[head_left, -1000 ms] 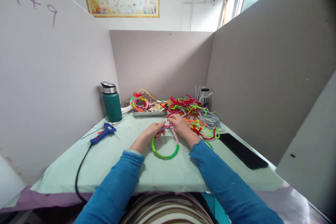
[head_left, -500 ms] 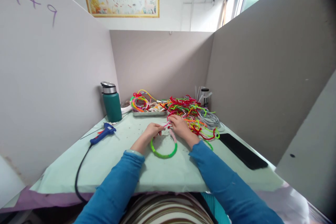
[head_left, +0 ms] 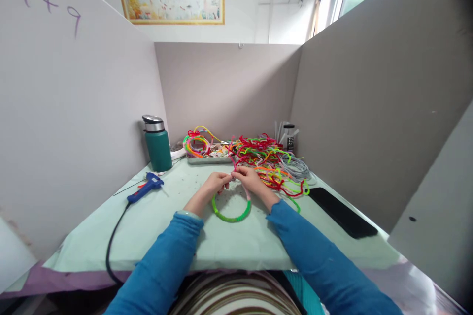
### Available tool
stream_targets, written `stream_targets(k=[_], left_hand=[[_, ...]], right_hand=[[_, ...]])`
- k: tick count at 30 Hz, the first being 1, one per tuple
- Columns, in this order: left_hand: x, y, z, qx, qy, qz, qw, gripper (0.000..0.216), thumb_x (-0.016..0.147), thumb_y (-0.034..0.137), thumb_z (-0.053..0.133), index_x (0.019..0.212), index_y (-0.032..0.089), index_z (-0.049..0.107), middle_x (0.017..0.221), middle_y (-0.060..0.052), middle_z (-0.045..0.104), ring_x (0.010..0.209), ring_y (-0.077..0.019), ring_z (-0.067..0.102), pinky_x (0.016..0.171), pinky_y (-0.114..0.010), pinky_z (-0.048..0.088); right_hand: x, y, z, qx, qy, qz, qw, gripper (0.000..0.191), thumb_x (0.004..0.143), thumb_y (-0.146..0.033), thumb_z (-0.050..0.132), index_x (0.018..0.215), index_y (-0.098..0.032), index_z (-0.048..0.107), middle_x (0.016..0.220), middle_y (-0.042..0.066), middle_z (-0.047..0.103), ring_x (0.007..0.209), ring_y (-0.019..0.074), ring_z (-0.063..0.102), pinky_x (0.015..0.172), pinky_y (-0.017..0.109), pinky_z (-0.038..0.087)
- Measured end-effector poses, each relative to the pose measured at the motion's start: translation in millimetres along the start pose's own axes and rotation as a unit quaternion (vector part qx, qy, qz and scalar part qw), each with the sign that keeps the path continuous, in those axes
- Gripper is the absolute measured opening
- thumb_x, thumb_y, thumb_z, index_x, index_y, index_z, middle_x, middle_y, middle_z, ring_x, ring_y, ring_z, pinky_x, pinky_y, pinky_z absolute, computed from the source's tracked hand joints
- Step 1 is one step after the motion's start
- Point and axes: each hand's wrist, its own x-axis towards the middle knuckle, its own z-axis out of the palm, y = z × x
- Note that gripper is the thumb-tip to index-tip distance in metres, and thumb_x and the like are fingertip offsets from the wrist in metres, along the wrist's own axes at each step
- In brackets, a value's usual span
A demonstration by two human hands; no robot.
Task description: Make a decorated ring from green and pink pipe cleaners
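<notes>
A hoop wrapped in green pipe cleaner (head_left: 229, 215) lies on the pale green table cover (head_left: 155, 226) between my hands. My left hand (head_left: 211, 186) pinches its upper left part, fingers closed. My right hand (head_left: 251, 180) is closed on a pink pipe cleaner (head_left: 245, 190) that runs up the hoop's right side and on to the top, where both hands meet. A heap of coloured pipe cleaners (head_left: 269, 160) lies just beyond my right hand.
A blue glue gun (head_left: 145, 187) with a black cord lies at left. A green flask (head_left: 157, 144) stands at the back left, beside a metal tray (head_left: 209, 157) of bits. A black phone (head_left: 341, 211) lies at right, and a small bottle (head_left: 288, 137) stands in the back corner. Partition walls close three sides.
My right hand has drawn left and closer to my left hand, carrying the pink pipe cleaner over the hoop's top. The hoop has shifted slightly.
</notes>
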Motion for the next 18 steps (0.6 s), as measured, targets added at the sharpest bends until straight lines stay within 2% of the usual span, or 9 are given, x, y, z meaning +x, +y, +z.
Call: stream_targets(k=[3,7,10,13,15,16,18], left_hand=[[-1,4,2,-0.021,-0.003,-0.003,1.0,0.04,0.071,0.054,0.054,0.064,0.015,0.051,0.05,0.004,0.048,0.035,-0.0045,0.033,0.039,-0.02,0.025],[-4,10,4,-0.051,0.004,-0.006,0.999,0.033,0.071,0.048,0.058,0.072,0.016,0.049,0.054,0.004,0.052,0.034,-0.0037,0.034,0.038,-0.02,0.026],[-5,10,4,-0.053,0.005,-0.005,0.999,0.031,0.072,0.045,0.059,0.074,0.016,0.048,0.054,0.004,0.052,0.034,-0.0037,0.034,0.037,-0.019,0.026],[-4,9,4,-0.058,0.007,-0.005,0.998,0.028,0.072,0.042,0.059,0.074,0.016,0.048,0.054,0.004,0.053,0.035,-0.0035,0.034,0.037,-0.018,0.027],[-3,9,3,-0.061,0.012,-0.004,0.998,0.026,0.072,0.04,0.059,0.075,0.016,0.049,0.054,0.004,0.053,0.034,-0.0032,0.033,0.037,-0.018,0.027],[-3,9,3,-0.061,0.014,-0.004,0.998,0.025,0.072,0.039,0.058,0.075,0.016,0.049,0.055,0.004,0.054,0.034,-0.003,0.033,0.037,-0.018,0.027],[-3,9,3,-0.057,0.019,-0.005,0.998,0.023,0.072,0.037,0.058,0.074,0.016,0.05,0.055,0.004,0.054,0.034,-0.0029,0.033,0.036,-0.018,0.028]], right_hand=[[0,0,1,0.042,0.009,0.021,0.999,0.022,0.076,-0.037,0.054,0.066,-0.017,0.054,0.059,-0.003,0.051,0.054,0.011,0.044,0.051,0.023,0.032],[1,0,1,0.043,0.037,0.03,0.998,0.026,0.073,-0.039,0.057,0.06,-0.018,0.048,0.055,-0.004,0.045,0.054,0.0105,0.04,0.051,0.023,0.032],[3,3,2,0.048,0.032,0.031,0.998,0.029,0.075,-0.041,0.055,0.06,-0.017,0.049,0.058,-0.003,0.049,0.056,0.011,0.043,0.054,0.023,0.033],[6,11,-2,0.034,0.035,0.035,0.998,0.039,0.084,-0.048,0.041,0.065,-0.016,0.053,0.063,0.001,0.054,0.06,0.0129,0.047,0.057,0.024,0.035],[7,18,-7,-0.023,0.066,0.046,0.996,0.045,0.089,-0.047,0.031,0.068,-0.016,0.055,0.067,0.004,0.057,0.064,0.0144,0.049,0.059,0.026,0.036],[7,21,-11,-0.084,0.083,0.043,0.992,0.044,0.089,-0.045,0.031,0.068,-0.016,0.056,0.069,0.005,0.059,0.066,0.0152,0.05,0.062,0.026,0.036],[6,24,-17,-0.225,0.1,-0.002,0.969,0.034,0.086,-0.039,0.043,0.067,-0.016,0.059,0.075,0.009,0.062,0.076,0.0178,0.05,0.071,0.029,0.035]])
